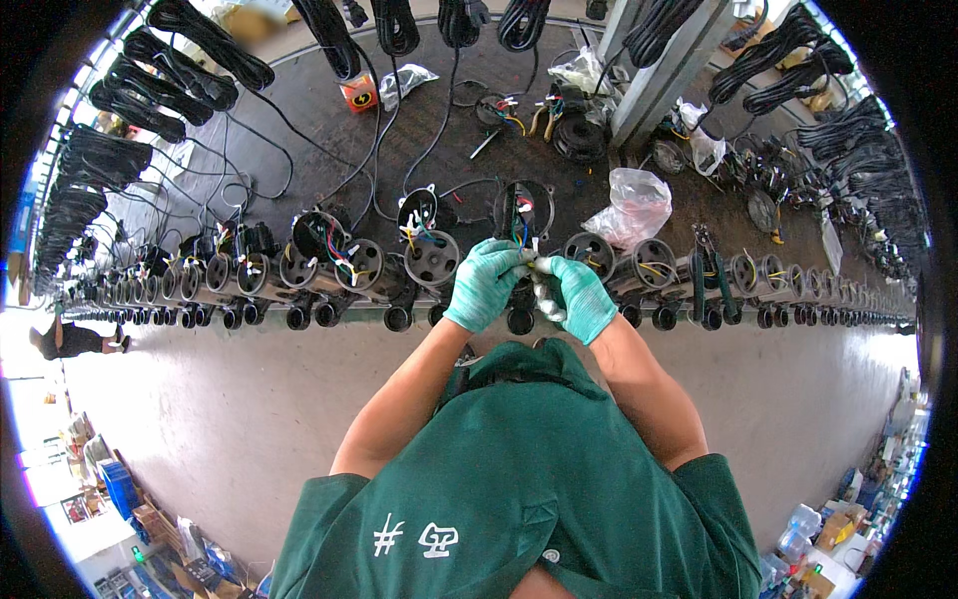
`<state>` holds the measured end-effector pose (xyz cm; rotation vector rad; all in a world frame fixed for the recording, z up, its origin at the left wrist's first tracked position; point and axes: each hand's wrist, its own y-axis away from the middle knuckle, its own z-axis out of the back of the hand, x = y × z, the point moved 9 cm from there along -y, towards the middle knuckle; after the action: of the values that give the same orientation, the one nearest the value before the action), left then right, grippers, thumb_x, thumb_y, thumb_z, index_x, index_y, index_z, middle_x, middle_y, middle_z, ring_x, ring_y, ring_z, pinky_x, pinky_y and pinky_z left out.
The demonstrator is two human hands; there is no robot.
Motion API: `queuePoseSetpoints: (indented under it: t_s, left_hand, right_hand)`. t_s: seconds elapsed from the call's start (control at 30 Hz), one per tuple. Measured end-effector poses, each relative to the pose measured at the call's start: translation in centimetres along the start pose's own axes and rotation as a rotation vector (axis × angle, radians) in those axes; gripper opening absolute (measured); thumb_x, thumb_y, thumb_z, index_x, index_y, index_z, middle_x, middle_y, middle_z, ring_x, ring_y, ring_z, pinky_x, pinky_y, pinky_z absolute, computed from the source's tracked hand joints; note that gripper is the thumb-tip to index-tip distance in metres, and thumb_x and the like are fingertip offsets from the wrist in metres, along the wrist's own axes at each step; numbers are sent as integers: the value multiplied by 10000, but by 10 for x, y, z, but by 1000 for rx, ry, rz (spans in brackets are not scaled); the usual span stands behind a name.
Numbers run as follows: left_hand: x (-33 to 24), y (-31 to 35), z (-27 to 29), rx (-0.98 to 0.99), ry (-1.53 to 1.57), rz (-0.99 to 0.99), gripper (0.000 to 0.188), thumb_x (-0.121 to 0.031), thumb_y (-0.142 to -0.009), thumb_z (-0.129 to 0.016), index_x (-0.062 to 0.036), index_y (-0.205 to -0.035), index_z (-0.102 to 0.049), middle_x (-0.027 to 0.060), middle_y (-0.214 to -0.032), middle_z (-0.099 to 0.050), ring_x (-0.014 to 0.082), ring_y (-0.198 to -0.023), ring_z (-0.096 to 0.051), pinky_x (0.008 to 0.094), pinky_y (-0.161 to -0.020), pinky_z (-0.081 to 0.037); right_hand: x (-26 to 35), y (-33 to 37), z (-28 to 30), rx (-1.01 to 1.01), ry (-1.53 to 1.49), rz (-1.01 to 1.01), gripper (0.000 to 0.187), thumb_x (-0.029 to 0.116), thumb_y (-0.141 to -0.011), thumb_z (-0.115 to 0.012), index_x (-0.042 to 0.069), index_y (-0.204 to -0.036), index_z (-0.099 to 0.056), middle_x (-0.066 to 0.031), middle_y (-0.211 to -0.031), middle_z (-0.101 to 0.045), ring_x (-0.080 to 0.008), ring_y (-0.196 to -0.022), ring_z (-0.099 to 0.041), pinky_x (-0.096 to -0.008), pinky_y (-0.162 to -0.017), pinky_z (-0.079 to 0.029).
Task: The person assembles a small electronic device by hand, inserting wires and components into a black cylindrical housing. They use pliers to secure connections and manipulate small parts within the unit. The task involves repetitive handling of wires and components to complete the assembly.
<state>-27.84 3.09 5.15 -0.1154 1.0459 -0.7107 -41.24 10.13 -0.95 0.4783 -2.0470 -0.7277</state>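
Observation:
My left hand (484,283) and my right hand (577,298), both in light green gloves, meet over the near edge of the bench with fingertips pinched together. Between them are thin wires (525,232), one of them blue, with a small white piece at the fingertips. These lead up into an open round black housing (537,205) just beyond my hands. The exact wire ends are hidden by the fingers. To the left of my left hand stands a grey cylindrical housing (431,258) with holes in its face; a similar housing (589,255) is beside my right hand.
Grey housings line the bench edge both ways. Green-handled pliers (711,280) stand among them at right. A clear plastic bag (634,208), a screwdriver (485,144) and an orange box (360,93) lie on the bench. Black cable bundles (396,25) hang beyond, near a metal post (667,85).

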Motion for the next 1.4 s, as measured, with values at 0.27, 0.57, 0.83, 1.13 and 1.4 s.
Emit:
queuePoseSetpoints:
  t_s: [0.27,0.57,0.83,1.13,1.4]
  left_hand:
    - [6,1,0,19,-24,51,236,-122,-828,-819,-87,-1060,-807,132,-1051,-762,345,-1004,-711,430,-913,-571]
    - [1,1,-2,-14,-92,-54,251,-156,-861,-807,-93,-1104,-802,144,-1112,-749,347,-1006,-711,417,-872,-584]
    - [6,5,-2,-63,-149,9,275,-139,-832,-823,-147,-1107,-821,99,-1038,-741,313,-942,-704,393,-806,-588]
    - [3,-2,-9,-82,-118,47,225,-152,-834,-835,-137,-1059,-827,97,-1006,-748,309,-921,-709,390,-784,-587]
    - [9,7,-3,-95,-161,132,251,-148,-797,-854,-91,-1038,-811,134,-1036,-764,342,-991,-719,424,-844,-602]
  right_hand:
    - [71,66,-42,-222,1376,1356,307,134,-912,-758,100,-1210,-690,-115,-985,-712,-345,-800,-712,-438,-740,-600]
    - [79,48,-40,-173,1363,1121,135,220,-939,-704,101,-997,-683,-153,-874,-713,-394,-736,-700,-479,-661,-572]
    - [82,25,-12,11,938,307,284,236,-1028,-659,5,-1192,-681,-127,-889,-757,-184,-614,-715,-327,-559,-584]
    - [227,-123,181,-222,2256,264,184,107,-837,-664,73,-962,-794,-167,-994,-787,-371,-892,-749,-448,-812,-593]
    - [167,-178,213,-161,2149,-268,531,429,-847,-730,126,-1281,-763,-111,-1389,-708,-290,-1212,-708,-458,-1042,-550]
